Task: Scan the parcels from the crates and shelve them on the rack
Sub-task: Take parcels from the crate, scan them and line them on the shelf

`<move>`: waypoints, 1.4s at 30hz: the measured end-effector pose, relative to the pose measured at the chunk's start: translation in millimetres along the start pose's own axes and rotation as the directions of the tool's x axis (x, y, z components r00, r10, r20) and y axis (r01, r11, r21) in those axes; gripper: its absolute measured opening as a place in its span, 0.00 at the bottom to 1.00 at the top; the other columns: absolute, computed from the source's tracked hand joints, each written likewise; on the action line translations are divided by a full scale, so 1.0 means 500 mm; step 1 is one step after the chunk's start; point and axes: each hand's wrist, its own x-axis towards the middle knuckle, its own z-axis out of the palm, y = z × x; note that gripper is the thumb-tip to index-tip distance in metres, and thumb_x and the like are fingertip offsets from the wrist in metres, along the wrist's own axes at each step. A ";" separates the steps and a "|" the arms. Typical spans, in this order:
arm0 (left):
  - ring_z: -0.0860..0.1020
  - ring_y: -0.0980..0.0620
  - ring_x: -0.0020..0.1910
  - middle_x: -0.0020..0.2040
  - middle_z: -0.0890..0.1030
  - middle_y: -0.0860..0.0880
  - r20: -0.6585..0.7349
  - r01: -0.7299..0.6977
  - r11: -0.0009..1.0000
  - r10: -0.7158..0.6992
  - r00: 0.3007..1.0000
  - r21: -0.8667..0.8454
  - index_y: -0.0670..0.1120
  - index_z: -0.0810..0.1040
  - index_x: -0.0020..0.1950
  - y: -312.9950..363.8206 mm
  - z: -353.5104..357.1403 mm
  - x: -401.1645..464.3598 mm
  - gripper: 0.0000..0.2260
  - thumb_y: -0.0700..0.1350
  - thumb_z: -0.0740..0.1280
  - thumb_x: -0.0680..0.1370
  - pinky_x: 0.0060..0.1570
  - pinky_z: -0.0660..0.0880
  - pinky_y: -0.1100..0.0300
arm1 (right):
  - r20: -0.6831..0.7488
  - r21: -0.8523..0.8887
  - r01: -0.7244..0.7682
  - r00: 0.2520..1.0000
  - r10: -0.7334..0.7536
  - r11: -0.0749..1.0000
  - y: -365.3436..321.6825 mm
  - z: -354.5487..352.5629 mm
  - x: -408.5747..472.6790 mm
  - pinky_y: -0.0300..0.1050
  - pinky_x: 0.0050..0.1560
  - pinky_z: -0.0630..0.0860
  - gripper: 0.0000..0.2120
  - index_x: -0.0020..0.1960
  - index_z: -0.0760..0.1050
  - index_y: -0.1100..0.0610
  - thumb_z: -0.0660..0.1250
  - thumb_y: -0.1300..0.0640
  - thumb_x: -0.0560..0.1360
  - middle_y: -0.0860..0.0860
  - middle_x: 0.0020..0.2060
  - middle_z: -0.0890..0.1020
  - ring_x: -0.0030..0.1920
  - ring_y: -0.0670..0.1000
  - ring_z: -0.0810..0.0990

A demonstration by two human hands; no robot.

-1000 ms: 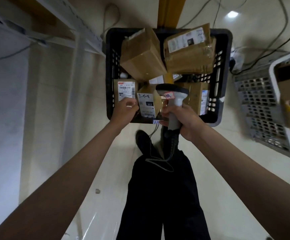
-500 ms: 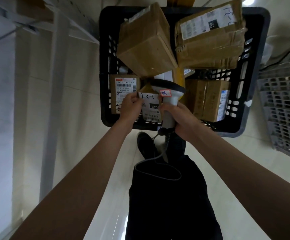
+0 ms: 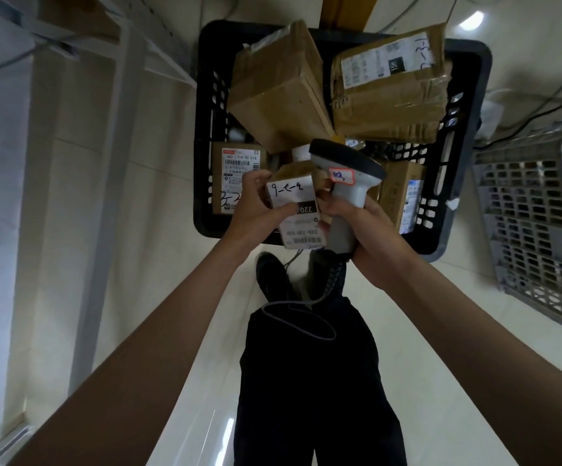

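My left hand (image 3: 256,206) grips a small cardboard parcel (image 3: 298,210) with a white label and handwritten marks, held above the near edge of the black crate (image 3: 471,136). My right hand (image 3: 363,227) holds a grey handheld scanner (image 3: 347,169) by its handle, right beside the parcel; its head points away from me over the crate. In the crate lie several brown parcels: a large tilted box (image 3: 279,92), a crumpled labelled box (image 3: 390,92), a labelled box at the left (image 3: 239,176) and another at the right (image 3: 404,193).
A grey lattice crate (image 3: 528,230) stands on the floor to the right, with cables behind it. A white rack upright (image 3: 105,183) runs along the left. The scanner cable (image 3: 306,317) hangs over my dark trousers; my shoe (image 3: 269,274) is just before the crate.
My left hand has closed on the small parcel and raised it out of the crate toward me. The scanner hand stayed beside it, and my view moved closer over the crate.
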 end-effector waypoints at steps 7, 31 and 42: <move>0.82 0.63 0.52 0.58 0.80 0.62 0.076 0.039 0.974 -0.022 0.997 -0.222 0.65 0.66 0.70 0.082 -0.021 -0.176 0.36 0.62 0.77 0.65 0.44 0.81 0.62 | 0.069 -0.148 0.057 0.996 -0.048 0.987 -0.097 0.041 -0.160 0.46 0.48 0.82 0.15 0.65 0.77 0.61 0.67 0.66 0.78 0.58 0.54 0.86 0.51 0.55 0.85; 0.84 0.46 0.48 0.55 0.84 0.40 -0.249 -0.076 0.708 -0.145 0.957 -0.703 0.45 0.70 0.71 0.364 -0.412 -0.798 0.27 0.56 0.70 0.77 0.46 0.79 0.54 | 0.420 -0.552 0.433 0.883 -0.211 0.712 -0.400 0.496 -0.779 0.40 0.39 0.81 0.09 0.55 0.81 0.57 0.69 0.67 0.78 0.53 0.49 0.87 0.44 0.48 0.86; 0.82 0.43 0.50 0.55 0.82 0.38 -0.407 -0.273 0.606 -0.093 0.909 -0.747 0.44 0.71 0.70 0.427 -0.419 -0.995 0.22 0.52 0.69 0.79 0.57 0.81 0.46 | 0.712 -0.442 0.605 0.686 -0.152 0.662 -0.521 0.549 -0.926 0.41 0.35 0.77 0.07 0.52 0.79 0.61 0.70 0.70 0.76 0.50 0.41 0.84 0.38 0.50 0.78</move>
